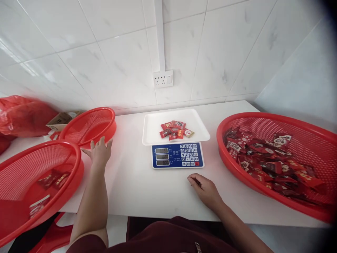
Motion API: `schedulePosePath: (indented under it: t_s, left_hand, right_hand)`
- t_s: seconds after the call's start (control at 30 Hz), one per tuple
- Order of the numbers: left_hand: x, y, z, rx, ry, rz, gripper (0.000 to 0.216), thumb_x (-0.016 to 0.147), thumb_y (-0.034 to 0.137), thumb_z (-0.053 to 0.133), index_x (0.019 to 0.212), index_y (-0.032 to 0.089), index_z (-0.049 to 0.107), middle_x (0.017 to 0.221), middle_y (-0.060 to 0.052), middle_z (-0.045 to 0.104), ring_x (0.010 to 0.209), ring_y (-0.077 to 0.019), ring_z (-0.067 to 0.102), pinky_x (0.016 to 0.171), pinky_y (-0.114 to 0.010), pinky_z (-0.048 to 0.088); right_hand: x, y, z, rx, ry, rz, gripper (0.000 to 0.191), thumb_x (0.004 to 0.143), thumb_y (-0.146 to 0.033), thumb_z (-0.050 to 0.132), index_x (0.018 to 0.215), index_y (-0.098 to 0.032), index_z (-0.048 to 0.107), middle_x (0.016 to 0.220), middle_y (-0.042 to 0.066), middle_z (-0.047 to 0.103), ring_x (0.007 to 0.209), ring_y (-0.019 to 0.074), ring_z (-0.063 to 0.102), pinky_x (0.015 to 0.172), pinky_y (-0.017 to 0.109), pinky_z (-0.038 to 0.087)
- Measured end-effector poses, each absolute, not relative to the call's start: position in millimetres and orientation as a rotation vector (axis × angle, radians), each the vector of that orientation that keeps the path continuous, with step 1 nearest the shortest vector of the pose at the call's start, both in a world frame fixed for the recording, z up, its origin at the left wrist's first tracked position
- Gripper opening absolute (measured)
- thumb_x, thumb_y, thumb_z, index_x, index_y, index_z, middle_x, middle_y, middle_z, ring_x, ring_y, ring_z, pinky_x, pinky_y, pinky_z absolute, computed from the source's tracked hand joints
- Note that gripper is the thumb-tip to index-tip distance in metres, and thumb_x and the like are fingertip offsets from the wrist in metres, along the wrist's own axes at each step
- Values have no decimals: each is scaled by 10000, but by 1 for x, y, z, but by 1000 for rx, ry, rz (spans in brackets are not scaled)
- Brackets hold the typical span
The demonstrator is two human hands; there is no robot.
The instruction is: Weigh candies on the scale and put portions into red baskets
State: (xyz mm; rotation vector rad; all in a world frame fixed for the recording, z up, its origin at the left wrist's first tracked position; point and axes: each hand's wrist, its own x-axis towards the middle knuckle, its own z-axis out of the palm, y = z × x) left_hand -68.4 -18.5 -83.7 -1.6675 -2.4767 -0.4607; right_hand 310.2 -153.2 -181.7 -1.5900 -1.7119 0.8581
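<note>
- Leftward, the left hand [99, 153], fingers spread, meets the far left basket [89, 119] at its rim.
- Right hand [205, 190] lies curled on the surface [137, 186] before the scale [178, 155]; its hold is unclear.
- Sweets [263, 158] fill the right basket [263, 116].

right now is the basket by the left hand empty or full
Empty, as far as shows: the basket at the left hand shows bare red mesh, nothing in it; its near rim hides some of the bottom.

wall socket [163, 78] on tiled wall [223, 52] | cardboard box [61, 120] far left | red bag [21, 114] beside box
</note>
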Motion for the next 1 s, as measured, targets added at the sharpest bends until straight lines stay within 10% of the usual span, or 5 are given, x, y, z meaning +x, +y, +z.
schedulePosePath:
  t_s: [0.17, 0.4, 0.63, 1.0]
  left_hand:
    - [-62, -18, -101, -1845, -2336, -564, 456, 899, 421, 348, 1209, 143, 534, 1206, -181, 577, 1228, -328, 431, 1043, -604, 194]
    - [-68, 20, -69, -1776, -2059, -720, 611, 894, 428, 412, 1395, 109, 271, 1501, -173, 169, 1394, -330, 32, 1108, -528, 120]
    - [-94, 65, -69, -1776, -2370, -404, 598, 860, 427, 449, 1333, 73, 360, 1224, -240, 551, 1229, -387, 415, 1008, -635, 205]
    - [-38, 14, -86, -2016, -2147, -322, 460, 898, 469, 312, 1166, 167, 533, 1153, -130, 623, 1123, -270, 518, 1083, -481, 159]
  right_hand:
    - [310, -153, -182, -1591, -1714, 859, 262, 859, -404, 412, 785, -230, 593, 760, 10, 669, 688, 169, 600, 648, 264, 459]
    - [311, -152, -181, -1582, -1719, 872, 272, 864, -415, 411, 790, -228, 594, 757, 8, 664, 683, 164, 599, 645, 263, 457]
    - [310, -153, -179, -1563, -1682, 908, 272, 868, -413, 408, 777, -224, 580, 740, 13, 651, 675, 166, 586, 640, 268, 455]
    - [310, -152, -179, -1553, -1686, 907, 294, 852, -454, 415, 740, -233, 575, 712, 3, 649, 665, 172, 602, 617, 257, 459]
